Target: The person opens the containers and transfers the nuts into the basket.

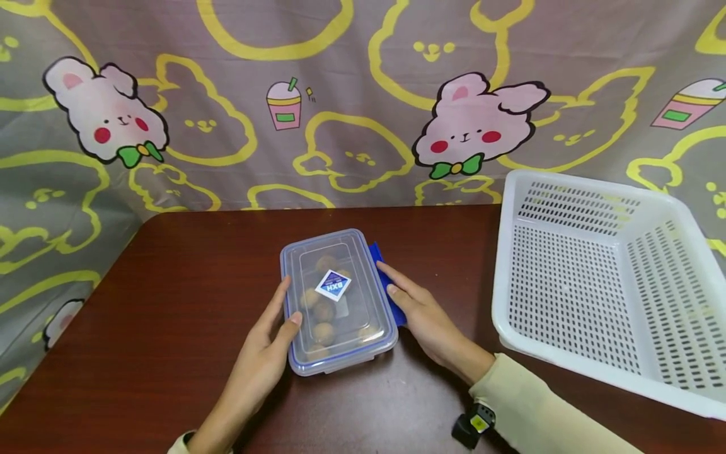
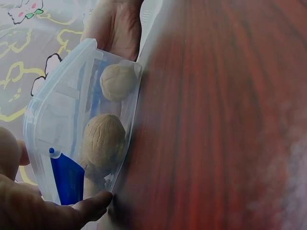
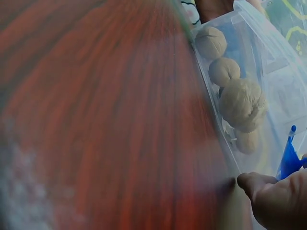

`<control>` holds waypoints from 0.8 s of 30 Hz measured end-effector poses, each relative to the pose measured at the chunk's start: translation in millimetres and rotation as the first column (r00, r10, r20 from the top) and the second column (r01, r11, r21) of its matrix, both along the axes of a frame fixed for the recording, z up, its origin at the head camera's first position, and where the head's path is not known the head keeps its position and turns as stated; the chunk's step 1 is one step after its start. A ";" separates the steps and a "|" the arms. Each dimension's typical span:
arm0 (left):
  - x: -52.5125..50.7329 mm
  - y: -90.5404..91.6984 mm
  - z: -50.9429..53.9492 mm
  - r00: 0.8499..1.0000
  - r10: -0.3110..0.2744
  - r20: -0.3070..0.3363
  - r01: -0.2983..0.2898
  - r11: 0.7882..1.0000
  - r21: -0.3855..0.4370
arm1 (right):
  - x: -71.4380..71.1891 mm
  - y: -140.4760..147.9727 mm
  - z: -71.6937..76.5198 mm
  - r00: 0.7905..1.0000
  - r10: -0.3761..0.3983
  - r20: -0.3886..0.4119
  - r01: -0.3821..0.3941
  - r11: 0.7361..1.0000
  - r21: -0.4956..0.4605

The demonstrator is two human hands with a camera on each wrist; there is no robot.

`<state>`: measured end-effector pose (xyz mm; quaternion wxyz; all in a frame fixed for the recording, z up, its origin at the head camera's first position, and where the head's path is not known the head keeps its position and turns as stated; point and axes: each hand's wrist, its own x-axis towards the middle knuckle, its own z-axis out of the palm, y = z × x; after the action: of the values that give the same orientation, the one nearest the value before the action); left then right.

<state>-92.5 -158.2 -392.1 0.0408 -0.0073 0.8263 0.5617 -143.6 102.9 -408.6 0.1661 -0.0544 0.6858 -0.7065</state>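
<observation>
A clear plastic food container with a blue-edged lid and a white-and-blue label lies on the dark red-brown table. Several walnuts show through its walls, and also the walnuts on the other side. My left hand grips the container's left side, thumb on the lid's edge and fingers along the wall. On the opposite side my right hand holds the container beside a blue side clip, which sticks outward. Another blue clip flares from the wall by the left fingers. The lid sits on the container.
A white perforated plastic basket stands on the table at the right, beyond my right forearm. Patterned cloth with rabbits and cups hangs behind the table and along its left side. A small black device is by the right sleeve.
</observation>
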 end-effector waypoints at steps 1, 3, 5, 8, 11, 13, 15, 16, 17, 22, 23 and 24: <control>0.0 0.0 0.1 1.000 -0.002 0.000 0.002 1.000 -0.001 | 0.1 0.2 0.6 1.000 -0.008 -0.009 0.008 1.000 0.014; -0.1 -0.1 0.3 1.000 -0.004 0.000 0.004 1.000 -0.003 | 0.2 0.7 1.7 0.999 -0.026 -0.023 0.027 0.999 0.037; 0.0 -0.2 0.6 1.000 -0.004 0.000 0.004 1.000 -0.005 | 0.2 0.8 2.6 0.998 -0.048 -0.029 0.049 0.998 0.043; -0.2 -0.3 0.6 1.000 -0.005 -0.001 0.005 1.000 -0.009 | 0.9 0.7 4.3 0.997 -0.072 -0.025 0.073 0.996 0.043; -0.4 -0.7 0.5 1.000 -0.005 0.000 0.005 1.000 -0.011 | 2.1 0.2 6.6 0.994 -0.098 -0.049 0.102 0.992 0.077; -0.7 -1.0 0.2 1.000 -0.006 0.000 0.006 1.000 -0.009 | 2.9 -0.1 8.4 0.990 -0.120 -0.079 0.129 0.983 0.127; -0.7 -1.3 -0.1 1.000 -0.007 0.001 0.007 1.000 -0.004 | 3.5 -0.3 9.9 0.984 -0.146 -0.105 0.164 0.968 0.189; -0.9 -1.4 -0.3 1.000 -0.008 0.001 0.008 1.000 -0.002 | 3.5 -0.4 10.7 0.981 -0.159 -0.110 0.180 0.960 0.215; -0.8 -1.5 -0.5 1.000 -0.009 0.001 0.009 1.000 -0.001 | 3.9 -0.6 11.7 0.979 -0.171 -0.111 0.193 0.953 0.236; -0.5 -1.8 -0.8 1.000 -0.008 0.001 0.008 1.000 0.000 | 6.8 -1.7 16.4 0.977 -0.189 -0.094 0.207 0.947 0.244; -0.3 -1.8 -0.8 1.000 -0.006 0.000 0.006 1.000 -0.004 | 7.5 -1.9 17.0 0.977 -0.190 -0.100 0.209 0.947 0.244; -0.2 -1.8 -0.8 1.000 -0.004 0.000 0.004 1.000 -0.003 | 8.1 -2.2 17.8 0.976 -0.189 -0.110 0.211 0.947 0.241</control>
<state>-92.7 -160.0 -392.9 0.0419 -0.0058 0.8273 0.5602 -135.6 100.7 -390.9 0.0697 0.0067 0.7781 -0.6242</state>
